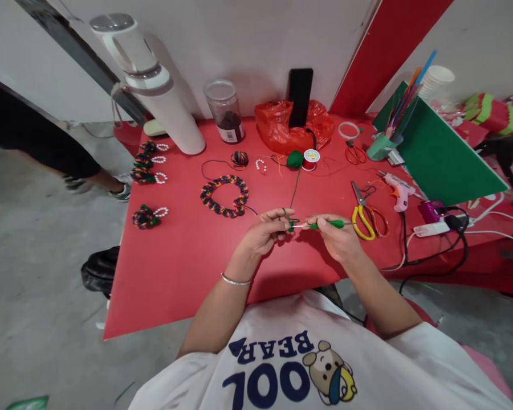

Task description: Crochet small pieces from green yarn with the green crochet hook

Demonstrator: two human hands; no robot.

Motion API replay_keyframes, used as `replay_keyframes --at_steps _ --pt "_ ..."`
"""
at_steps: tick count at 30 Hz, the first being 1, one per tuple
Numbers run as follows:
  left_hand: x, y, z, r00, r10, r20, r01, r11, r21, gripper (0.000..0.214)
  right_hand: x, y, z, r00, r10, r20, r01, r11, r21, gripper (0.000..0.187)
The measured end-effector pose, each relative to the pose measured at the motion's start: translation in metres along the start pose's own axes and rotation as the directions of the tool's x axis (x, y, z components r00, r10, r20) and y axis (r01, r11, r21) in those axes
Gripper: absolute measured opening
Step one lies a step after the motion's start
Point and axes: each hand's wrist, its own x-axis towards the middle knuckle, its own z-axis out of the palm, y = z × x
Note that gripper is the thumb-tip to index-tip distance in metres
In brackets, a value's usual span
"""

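Observation:
My left hand (263, 232) pinches a strand of green yarn (296, 185) that runs up the red table (175, 267) to a green yarn ball (294, 159). My right hand (338, 236) is closed on a green-handled crochet hook (327, 225) whose metal tip meets the yarn loop between both hands. A multicoloured crocheted ring (224, 196) lies just left of and beyond my left hand.
Yellow-handled scissors (365, 215), a glue gun (398, 191), a power strip (431, 228) with cables and a green board (440, 154) sit to the right. A red bag (277, 128), phone (300, 97), jar (226, 111), white jug (162, 91) and small crocheted pieces (145, 171) stand behind and left. Another person's leg (47, 148) is at far left.

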Motion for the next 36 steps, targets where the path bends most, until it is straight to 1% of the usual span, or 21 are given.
replay_keyframes --at_steps 4,6,9,15,20,22,29,36 --pt "-0.002 0.003 0.007 0.998 0.043 -0.035 -0.044 0.998 -0.039 0.041 -0.001 0.000 -0.003 0.992 -0.123 -0.036 0.117 0.985 -0.130 0.024" --pt "-0.003 0.005 0.010 0.997 0.042 -0.059 -0.045 0.998 -0.044 0.041 0.000 0.001 -0.005 0.988 -0.147 -0.041 0.138 0.976 -0.169 0.022" --pt "-0.004 0.006 0.012 0.996 0.047 -0.079 -0.050 0.998 -0.031 0.041 0.002 0.002 -0.008 0.990 -0.134 -0.052 0.123 0.977 -0.173 0.025" --pt "-0.003 0.003 0.010 0.995 0.064 -0.070 -0.065 0.998 -0.018 0.039 0.003 0.002 -0.008 0.991 -0.117 -0.060 0.106 0.982 -0.157 0.028" --pt "-0.001 0.002 0.009 0.995 0.066 -0.074 -0.066 0.998 -0.009 0.039 0.002 0.005 -0.009 0.992 -0.118 -0.051 0.112 0.987 -0.114 0.021" --pt "-0.001 0.002 0.009 0.994 0.063 -0.084 -0.063 0.998 -0.001 0.039 0.002 0.007 -0.011 0.991 -0.125 -0.040 0.119 0.985 -0.127 0.019" --pt "-0.001 0.003 0.009 0.992 0.083 -0.098 -0.082 0.997 0.006 0.035 0.003 0.008 -0.014 0.986 -0.168 -0.005 0.161 0.957 -0.242 0.022" --pt "-0.001 0.003 0.010 0.990 0.093 -0.109 -0.094 0.996 -0.003 0.034 0.002 0.008 -0.013 0.979 -0.204 0.016 0.202 0.949 -0.241 0.017"
